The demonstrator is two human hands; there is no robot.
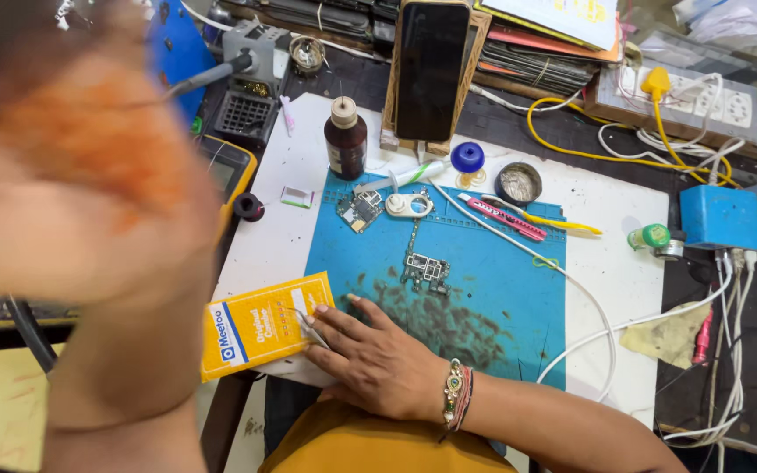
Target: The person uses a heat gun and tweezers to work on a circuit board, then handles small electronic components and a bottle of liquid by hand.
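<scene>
Blurred left hand (pixel 63 193) fills the near view, raised; grip cannot be told. Right hand (pixel 377 357) rests fingers together on the blue mat (pixel 501 289) edge, pinching tweezers (pixel 310 328) over the yellow packet (pixel 260 326). Circuit board (pixel 424 270) lies mid-mat, apart.

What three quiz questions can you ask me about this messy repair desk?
1. True or false: the small green circuit board lies on the blue rubber mat.
2. Pick one: the right hand, which holds the thin metal tweezers, has its fingertips against which thing? A: the flat yellow cardboard packet. B: a brown glass bottle. C: a blue metal box.
3. Short answer: which hand is raised near the camera, too blurred to show its fingers?

Key: 1 true. 2 A. 3 the left hand.
</scene>
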